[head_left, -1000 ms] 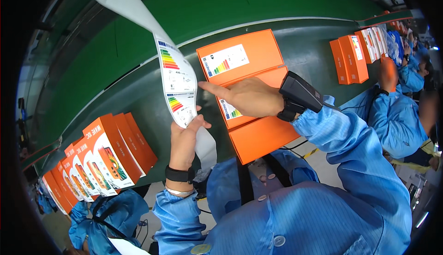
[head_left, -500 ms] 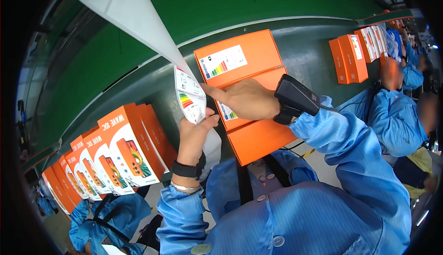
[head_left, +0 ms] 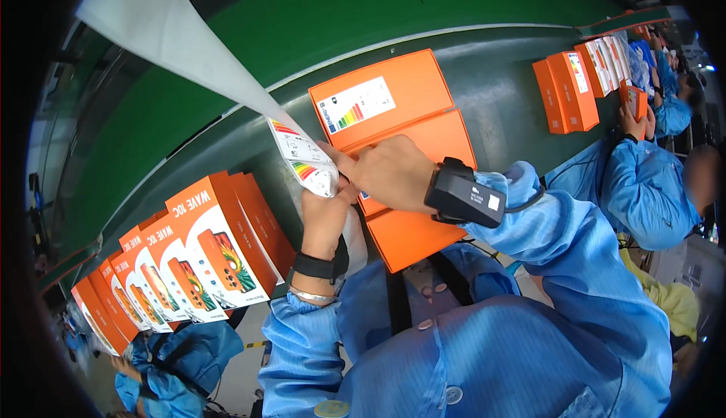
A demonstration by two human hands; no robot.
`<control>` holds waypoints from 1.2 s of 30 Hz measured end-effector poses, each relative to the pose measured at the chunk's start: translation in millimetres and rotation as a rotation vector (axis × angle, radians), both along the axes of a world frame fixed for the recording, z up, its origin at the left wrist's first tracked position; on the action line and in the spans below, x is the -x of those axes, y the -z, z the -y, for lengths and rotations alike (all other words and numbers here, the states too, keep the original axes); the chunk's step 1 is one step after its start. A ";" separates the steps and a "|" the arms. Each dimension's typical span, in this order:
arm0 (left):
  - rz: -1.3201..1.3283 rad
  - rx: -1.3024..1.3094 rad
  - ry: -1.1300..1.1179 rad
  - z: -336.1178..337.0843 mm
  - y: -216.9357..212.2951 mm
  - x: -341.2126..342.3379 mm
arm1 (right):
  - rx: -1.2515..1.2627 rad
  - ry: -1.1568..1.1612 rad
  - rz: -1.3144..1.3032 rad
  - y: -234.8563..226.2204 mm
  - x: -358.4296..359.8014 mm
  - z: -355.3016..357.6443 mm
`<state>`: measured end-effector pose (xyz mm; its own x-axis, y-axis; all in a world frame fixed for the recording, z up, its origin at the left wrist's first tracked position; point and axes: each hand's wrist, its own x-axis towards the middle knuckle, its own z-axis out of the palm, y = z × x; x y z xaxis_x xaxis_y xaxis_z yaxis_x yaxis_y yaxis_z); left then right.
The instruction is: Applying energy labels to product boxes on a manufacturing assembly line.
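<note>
Label strip [head_left: 219, 71], movement: since half a second ago its upper run has shifted farther left, and the right hand [head_left: 397, 172] has drawn closer to the left hand [head_left: 325, 217].
Strip position: slanting above the green surface [head_left: 499, 100], printed end just left of the orange boxes [head_left: 416, 77].
Left fingers [head_left: 347, 192]: clamped on the strip's lower printed end.
Right fingers: forefinger [head_left: 342, 161] extended to the strip's right edge; thumb hidden, so cannot tell whether they pinch.
Right hand position: over the middle box [head_left: 446, 134].
Strip handling: judged very light, limp, prone to curl and twist; face probably smooth and somewhat slippery, backing likely to crease.
Strip hold: side edges or plain backing judged best, keeping fingers off the print; a hard mid-length squeeze could kink it.
</note>
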<state>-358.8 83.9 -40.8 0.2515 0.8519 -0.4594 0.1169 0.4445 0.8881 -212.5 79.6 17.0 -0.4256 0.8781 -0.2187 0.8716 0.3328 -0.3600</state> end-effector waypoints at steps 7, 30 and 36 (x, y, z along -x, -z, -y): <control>0.011 0.052 0.015 1.3 -1.3 2.8 | -0.152 0.279 0.303 3.0 -44.3 8.6; -0.073 -0.054 0.386 19.9 -101.2 45.5 | -0.416 0.546 -1.202 -52.8 28.5 37.0; 0.235 0.036 0.266 28.8 -143.2 73.4 | -0.143 0.428 -1.367 -75.1 37.9 49.4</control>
